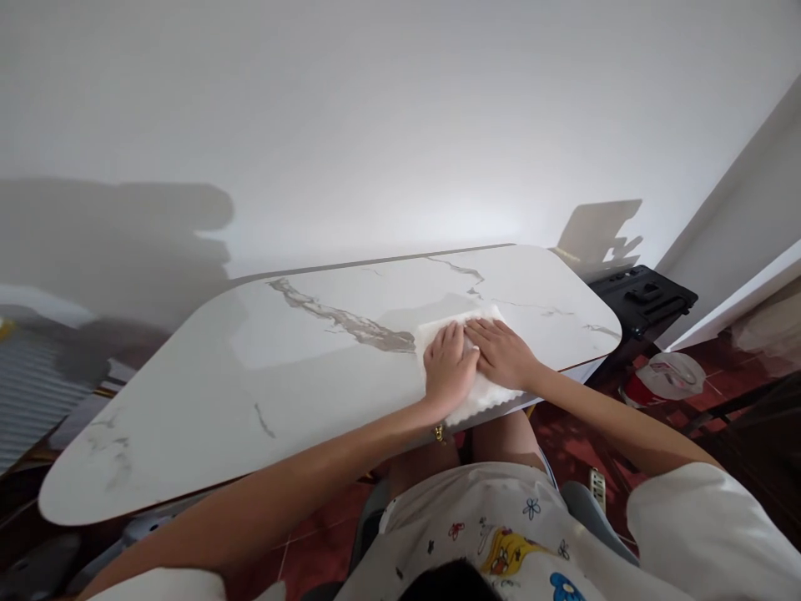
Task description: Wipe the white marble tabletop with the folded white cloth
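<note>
The white cloth [485,399] lies on the marble-patterned bench [331,392], at the near edge and right of the middle, with its scalloped border turned toward the seated person. The left hand [449,371] rests on the cloth, fingers extended and pressing down rather than clenched. The right hand [502,355] lies just beside it, palm down, its fingers likewise straight and laid on the fabric, and the two hands meet near the left thumb. A gold-coloured charm [439,432] hangs at the left wrist (its fastening cannot be made out). A grey-brown vein [350,321] in the bench top runs up to the cloth's left side. Beyond the right end of the bench stands a black case [647,296]; a clear plastic bag [679,376] sits near it, above red floor tiles [306,538].
</note>
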`<state>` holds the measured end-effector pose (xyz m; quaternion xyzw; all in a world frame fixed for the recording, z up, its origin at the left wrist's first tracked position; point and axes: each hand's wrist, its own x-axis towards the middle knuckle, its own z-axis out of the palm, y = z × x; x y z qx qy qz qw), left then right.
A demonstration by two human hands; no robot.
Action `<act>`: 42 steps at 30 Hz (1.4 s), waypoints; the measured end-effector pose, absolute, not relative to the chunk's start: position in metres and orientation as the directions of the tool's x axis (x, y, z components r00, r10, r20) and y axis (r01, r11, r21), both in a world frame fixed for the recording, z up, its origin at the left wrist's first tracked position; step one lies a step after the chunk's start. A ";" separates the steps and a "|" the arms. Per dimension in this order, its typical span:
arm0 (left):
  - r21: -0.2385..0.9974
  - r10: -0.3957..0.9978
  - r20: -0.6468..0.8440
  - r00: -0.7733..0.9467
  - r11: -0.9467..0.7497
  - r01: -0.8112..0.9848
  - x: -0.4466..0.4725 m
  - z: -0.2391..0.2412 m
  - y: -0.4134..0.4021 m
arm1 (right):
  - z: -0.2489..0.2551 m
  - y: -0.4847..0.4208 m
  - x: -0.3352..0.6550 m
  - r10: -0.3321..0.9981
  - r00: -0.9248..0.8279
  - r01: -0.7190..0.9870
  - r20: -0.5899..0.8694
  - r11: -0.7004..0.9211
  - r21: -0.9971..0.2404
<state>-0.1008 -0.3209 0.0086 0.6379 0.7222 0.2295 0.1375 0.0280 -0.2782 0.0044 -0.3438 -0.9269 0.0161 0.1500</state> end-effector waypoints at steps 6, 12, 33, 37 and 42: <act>0.556 0.995 -0.026 -0.094 0.093 0.826 -0.059 0.019 -0.312 | 0.005 -0.261 0.076 0.639 -0.730 0.614 0.244 0.769 -0.179; 0.593 0.997 0.026 -0.076 0.046 0.804 -0.036 0.020 -0.248 | 0.004 -0.202 0.094 0.695 -0.671 0.676 0.260 0.717 -0.172; 0.371 0.919 0.367 -0.144 -0.003 0.928 -0.117 0.011 -0.055 | 0.002 0.008 -0.011 0.671 -0.655 0.653 0.347 0.734 -0.187; 0.341 0.929 0.352 -0.112 -0.016 0.940 -0.109 0.012 -0.042 | 0.001 0.022 0.000 0.664 -0.661 0.634 0.349 0.743 -0.214; 0.353 0.933 0.353 -0.068 -0.065 0.933 -0.085 0.011 -0.036 | 0.005 0.020 0.027 0.692 -0.638 0.650 0.338 0.719 -0.245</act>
